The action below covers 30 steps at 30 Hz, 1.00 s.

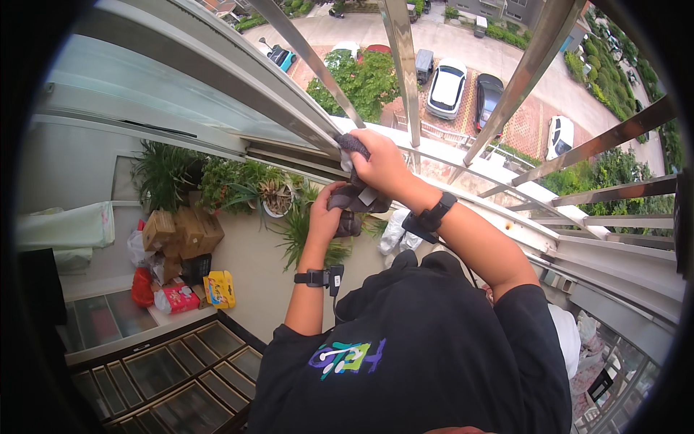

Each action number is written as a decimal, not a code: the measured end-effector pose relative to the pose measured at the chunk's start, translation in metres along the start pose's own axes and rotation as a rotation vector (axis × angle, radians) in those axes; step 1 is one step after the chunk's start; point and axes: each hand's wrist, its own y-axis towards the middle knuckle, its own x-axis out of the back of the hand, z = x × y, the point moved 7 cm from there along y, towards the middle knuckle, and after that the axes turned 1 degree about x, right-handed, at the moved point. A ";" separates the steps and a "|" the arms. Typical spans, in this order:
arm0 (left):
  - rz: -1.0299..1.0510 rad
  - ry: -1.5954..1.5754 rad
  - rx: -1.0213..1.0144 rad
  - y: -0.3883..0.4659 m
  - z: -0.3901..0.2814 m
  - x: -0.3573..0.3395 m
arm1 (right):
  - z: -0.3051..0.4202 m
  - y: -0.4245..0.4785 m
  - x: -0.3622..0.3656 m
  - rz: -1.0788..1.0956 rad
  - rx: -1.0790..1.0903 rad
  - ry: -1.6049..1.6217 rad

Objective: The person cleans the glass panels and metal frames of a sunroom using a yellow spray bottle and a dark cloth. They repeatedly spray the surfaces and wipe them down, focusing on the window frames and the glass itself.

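A dark grey-brown cloth (355, 198) with a pale tag hangs between my two hands. My right hand (379, 160) grips its upper part and presses it to the end of the window sash frame (320, 130). Below and to the left, my left hand (325, 214) holds the lower folds, with part of the cloth dangling beneath the fingers. Something whitish shows beside the right fingers, too small to name. Both hands are at the open window, just inside the metal guard bars (404, 70).
Potted plants (276, 195) stand on the floor under the window. Cardboard boxes (187, 230) and bags are piled at the left, near a glazed lattice door (179, 374). White bags (398, 233) lie by the wall below my right arm. Parked cars (447, 89) are far below outside.
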 end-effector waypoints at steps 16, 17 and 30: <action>0.031 -0.048 0.052 0.011 -0.009 -0.014 | 0.011 0.020 0.007 0.156 -0.012 -0.132; 0.044 -0.036 0.049 0.010 -0.015 -0.014 | 0.010 0.019 0.009 0.136 -0.063 -0.115; 0.009 -0.066 0.067 0.001 -0.016 -0.014 | 0.027 0.017 0.008 0.178 0.420 -0.258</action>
